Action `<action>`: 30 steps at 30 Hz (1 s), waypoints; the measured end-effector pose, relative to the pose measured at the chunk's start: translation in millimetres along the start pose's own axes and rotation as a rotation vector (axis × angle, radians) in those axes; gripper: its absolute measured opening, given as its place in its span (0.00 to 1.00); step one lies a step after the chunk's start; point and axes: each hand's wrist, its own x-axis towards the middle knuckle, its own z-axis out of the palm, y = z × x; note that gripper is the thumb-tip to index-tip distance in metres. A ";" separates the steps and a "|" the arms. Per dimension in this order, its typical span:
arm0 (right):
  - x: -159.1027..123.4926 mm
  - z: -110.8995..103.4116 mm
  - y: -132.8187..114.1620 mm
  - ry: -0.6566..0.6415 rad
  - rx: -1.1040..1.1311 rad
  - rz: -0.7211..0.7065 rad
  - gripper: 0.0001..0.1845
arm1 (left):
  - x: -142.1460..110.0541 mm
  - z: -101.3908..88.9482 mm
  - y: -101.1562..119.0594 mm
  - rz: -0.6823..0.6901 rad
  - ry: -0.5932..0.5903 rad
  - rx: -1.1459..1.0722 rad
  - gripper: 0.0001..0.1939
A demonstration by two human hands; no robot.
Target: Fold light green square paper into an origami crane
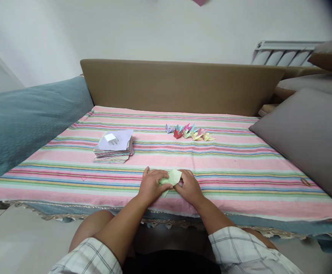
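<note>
A pale green sheet of origami paper (173, 177), partly folded, is held between my two hands just above the striped cloth. My left hand (153, 185) grips its left side, thumb on top near the lower edge. On the opposite side my right hand (190, 186) pinches the paper's right edge; some of its fingertips are hidden behind the sheet. Beyond my hands, several folded paper cranes (187, 131) in purple, blue, red, pink, green and yellow sit grouped together. To the left stands a stack of square paper (114, 154) with a white plug adapter (111, 138) on top.
The striped cloth (69, 175) covers a sofa seat with a brown backrest (180, 87). A blue-covered armrest (34, 118) bounds the left, a grey cushion (305, 137) the right. Near that cushion lies a small brownish object (306, 182). A white radiator (285, 53) is behind.
</note>
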 end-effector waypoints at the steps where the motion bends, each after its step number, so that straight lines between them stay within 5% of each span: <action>1: -0.7 0.4 0.7 0.021 0.025 0.019 0.21 | 0.1 0.7 -0.3 -0.005 -0.005 0.000 0.12; 5: -3.6 0.1 2.8 0.089 0.085 -0.010 0.31 | 0.3 3.1 -1.5 -0.015 -0.004 -0.004 0.12; 15: -2.1 -11.2 2.3 0.009 0.091 -0.097 0.11 | -0.3 -0.6 -0.7 0.004 -0.038 -0.011 0.09; 30: 4.5 -25.1 11.2 -0.225 0.119 -0.144 0.11 | 3.4 -26.0 -19.6 0.165 -0.232 -0.030 0.06</action>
